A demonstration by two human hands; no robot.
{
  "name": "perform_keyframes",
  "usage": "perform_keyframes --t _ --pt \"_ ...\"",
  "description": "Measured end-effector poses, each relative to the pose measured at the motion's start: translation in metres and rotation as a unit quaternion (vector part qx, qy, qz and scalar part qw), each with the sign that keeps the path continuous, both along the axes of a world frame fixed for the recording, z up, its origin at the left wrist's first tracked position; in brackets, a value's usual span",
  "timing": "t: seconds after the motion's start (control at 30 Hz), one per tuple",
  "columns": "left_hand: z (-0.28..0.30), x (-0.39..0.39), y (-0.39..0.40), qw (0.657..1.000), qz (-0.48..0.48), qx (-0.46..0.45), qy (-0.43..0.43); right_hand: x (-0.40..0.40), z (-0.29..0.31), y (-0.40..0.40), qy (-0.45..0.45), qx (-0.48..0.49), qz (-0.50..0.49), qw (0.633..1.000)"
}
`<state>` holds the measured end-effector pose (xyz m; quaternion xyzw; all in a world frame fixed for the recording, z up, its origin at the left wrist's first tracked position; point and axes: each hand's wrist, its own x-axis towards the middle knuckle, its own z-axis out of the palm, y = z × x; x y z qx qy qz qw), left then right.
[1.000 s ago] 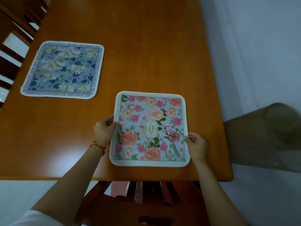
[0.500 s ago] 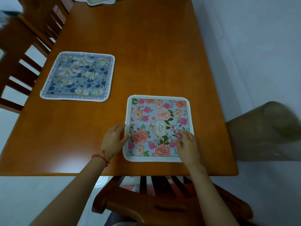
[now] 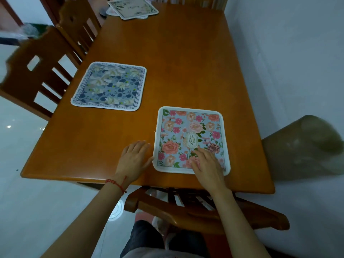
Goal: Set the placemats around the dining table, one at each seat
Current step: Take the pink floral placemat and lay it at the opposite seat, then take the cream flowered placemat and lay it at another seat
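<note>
Left hand (image 3: 134, 159) flat on orange-brown wooden tabletop (image 3: 167, 62), right hand (image 3: 207, 162) flat on pink floral placemat (image 3: 190, 139). Blue floral placemat (image 3: 109, 86) set; spare mats (image 3: 133, 7) stacked far end, count unclear.

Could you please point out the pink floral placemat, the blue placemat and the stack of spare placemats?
pink placemat (image 3: 193, 127): head view, upper middle of its print.
blue placemat (image 3: 109, 86): head view, centre.
placemat stack (image 3: 133, 6): head view, top mat's middle.

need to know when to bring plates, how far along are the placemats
Done: the blue placemat lies flat by the left-side chair. In hand: the pink floral placemat lies at the near seat, right hand flat on it, left hand at its edge. Left: a stack of placemats waits at the far end.
</note>
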<state>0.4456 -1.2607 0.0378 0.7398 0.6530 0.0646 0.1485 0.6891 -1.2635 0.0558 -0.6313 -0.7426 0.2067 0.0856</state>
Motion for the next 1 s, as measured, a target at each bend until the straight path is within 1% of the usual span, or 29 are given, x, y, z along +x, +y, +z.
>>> perform_keyframes --t 0.1,0.23,0.47,0.6,0.8,1.0 --pt "0.005 -0.004 -0.014 1.0 0.022 -0.003 0.02 0.002 0.007 -0.009 -0.004 0.01 0.016 1.0" --pt "0.013 -0.009 -0.043 0.998 0.056 0.025 0.013 0.007 0.013 -0.023 -0.006 0.027 0.037 0.999" --pt "0.032 -0.023 -0.09 0.992 0.115 0.037 0.042 0.003 0.018 -0.052 -0.011 0.067 0.06 0.996" --pt "0.04 -0.034 -0.122 0.99 0.117 0.044 0.069 -0.007 0.029 -0.069 -0.009 0.097 0.076 0.992" --pt "0.038 -0.052 -0.166 0.989 0.12 0.018 0.089 -0.027 0.036 -0.101 -0.006 0.125 0.083 0.989" --pt "0.037 -0.09 -0.217 0.989 0.113 0.051 0.075 -0.069 0.035 -0.148 0.003 0.154 0.084 0.985"
